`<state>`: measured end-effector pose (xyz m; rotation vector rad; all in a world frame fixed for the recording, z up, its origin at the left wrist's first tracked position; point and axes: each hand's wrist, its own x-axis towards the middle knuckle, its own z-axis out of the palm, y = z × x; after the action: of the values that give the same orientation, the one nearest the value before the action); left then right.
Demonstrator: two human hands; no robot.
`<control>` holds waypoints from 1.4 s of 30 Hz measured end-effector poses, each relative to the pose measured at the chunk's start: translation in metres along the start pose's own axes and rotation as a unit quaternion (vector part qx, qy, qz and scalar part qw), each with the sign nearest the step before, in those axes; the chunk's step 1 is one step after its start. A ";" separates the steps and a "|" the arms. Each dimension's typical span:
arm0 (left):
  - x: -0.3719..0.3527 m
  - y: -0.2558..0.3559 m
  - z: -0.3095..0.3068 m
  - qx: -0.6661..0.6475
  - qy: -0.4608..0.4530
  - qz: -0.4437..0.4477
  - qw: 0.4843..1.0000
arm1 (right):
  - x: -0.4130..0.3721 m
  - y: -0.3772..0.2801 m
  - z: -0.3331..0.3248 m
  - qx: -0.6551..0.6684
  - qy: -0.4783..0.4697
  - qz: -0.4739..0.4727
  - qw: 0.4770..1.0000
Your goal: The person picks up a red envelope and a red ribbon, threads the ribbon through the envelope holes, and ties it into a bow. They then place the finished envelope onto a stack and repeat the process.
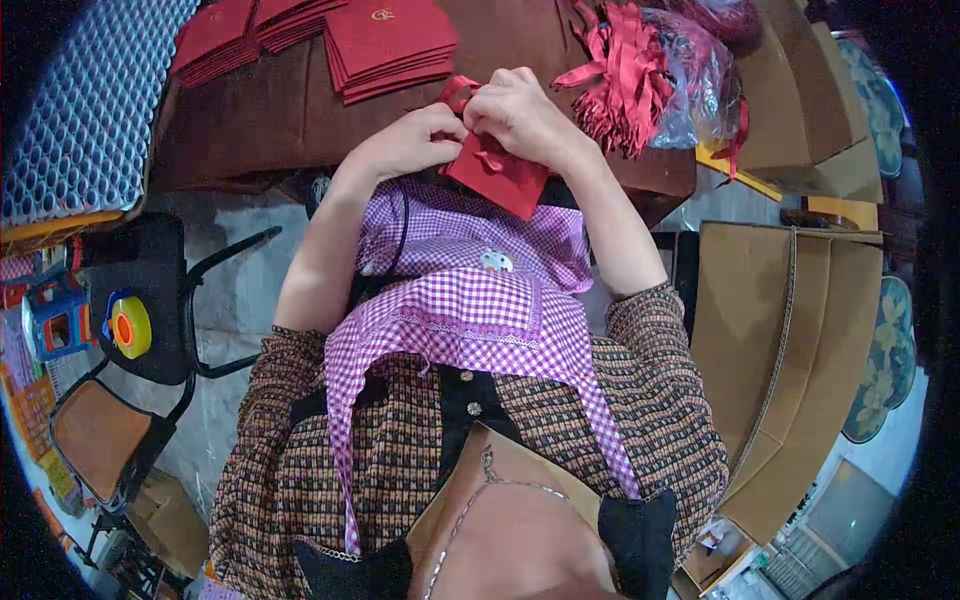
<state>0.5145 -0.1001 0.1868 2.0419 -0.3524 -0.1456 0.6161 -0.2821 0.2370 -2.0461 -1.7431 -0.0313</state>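
Both of my hands are raised together over the edge of a brown table [270, 110]. A small red paper pouch [500, 178] hangs between them, tilted, above my purple checked apron. My left hand [415, 135] pinches the pouch's upper left edge. Closed over its top is my right hand [520, 110], fingers curled around a bit of red ribbon [458, 92] that sticks out above the pouch. The two hands touch each other.
Three stacks of flat red pouches [390, 45] lie on the far side of the table. A clear bag of red ribbon tassels [650, 70] sits at the right. Cardboard boxes [790, 330] stand right; a black chair [150, 290] with a yellow tape measure [130, 325] stands left.
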 end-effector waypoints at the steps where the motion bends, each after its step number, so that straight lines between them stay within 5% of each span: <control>1: 0.000 0.000 0.001 -0.008 0.008 -0.004 1.000 | -0.001 0.000 0.000 0.002 0.003 -0.003 1.000; 14: 0.004 -0.009 0.027 -0.149 0.204 -0.026 0.967 | -0.001 0.004 -0.019 -0.072 -0.060 -0.027 0.995; 16: 0.004 -0.006 0.025 -0.251 0.234 -0.076 0.936 | 0.001 0.000 -0.027 -0.078 -0.109 -0.019 0.991; 17: 0.003 -0.006 0.019 -0.378 0.251 -0.165 0.876 | 0.000 0.000 -0.026 -0.078 -0.109 -0.018 0.991; 21: 0.000 -0.027 0.006 -0.481 0.357 -0.057 0.799 | -0.004 0.001 -0.027 -0.038 -0.142 -0.007 0.989; 24: -0.002 -0.028 0.004 -0.422 0.403 -0.123 0.803 | -0.002 0.005 -0.030 0.001 -0.159 0.026 0.987; 28: -0.001 -0.018 0.010 -0.335 0.467 -0.100 0.812 | -0.002 0.017 -0.030 0.019 -0.141 0.078 0.987; 34: -0.002 -0.015 0.008 -0.376 0.432 -0.136 0.808 | -0.008 0.027 -0.023 0.052 -0.109 0.061 0.991; 38: 0.000 -0.011 0.004 -0.230 0.474 -0.190 0.828 | -0.015 0.033 -0.022 0.084 -0.096 0.115 0.985; 42: -0.004 0.011 0.004 -0.183 0.119 -0.194 0.956 | -0.015 0.033 -0.025 0.087 -0.060 0.108 0.988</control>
<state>0.5076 -0.1070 0.1941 1.7129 0.2182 -0.1858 0.6507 -0.3082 0.2444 -2.1306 -1.5212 0.3085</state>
